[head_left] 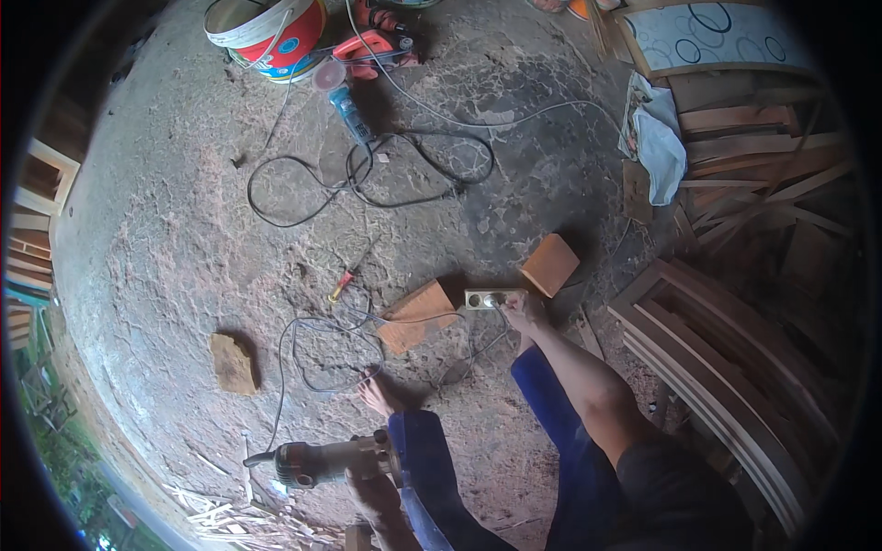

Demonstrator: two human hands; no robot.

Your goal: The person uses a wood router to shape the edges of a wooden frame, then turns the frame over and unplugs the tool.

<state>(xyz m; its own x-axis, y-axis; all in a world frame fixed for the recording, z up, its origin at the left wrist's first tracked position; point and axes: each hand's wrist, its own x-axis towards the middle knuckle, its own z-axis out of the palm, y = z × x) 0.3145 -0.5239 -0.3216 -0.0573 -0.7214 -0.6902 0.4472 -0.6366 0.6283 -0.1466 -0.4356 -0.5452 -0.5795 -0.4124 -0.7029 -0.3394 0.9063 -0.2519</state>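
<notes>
My left hand (pixel 369 489) is wrapped around a grey corded power tool (pixel 317 464), held on its side at the lower left. Its exact kind is hard to make out; a cord leaves the vented left end. My right hand (pixel 522 314) reaches down to a pale power strip (pixel 475 299) on the ground. There its fingers are closed at a plug (pixel 492 301) in the strip, partly hiding it. Two orange bricks, a left one (pixel 418 317) and a right one (pixel 550 264), lie either side of the strip. Loops of grey cable (pixel 335 354) spread left of it.
A chisel-like tool with a red and yellow handle (pixel 342 285) and a wood chunk (pixel 233 365) lie on rough ground. Farther off are a blue angle grinder (pixel 348 114), red power tool (pixel 372 53) and bucket (pixel 308 37). Wooden frames (pixel 712 395) are stacked at right.
</notes>
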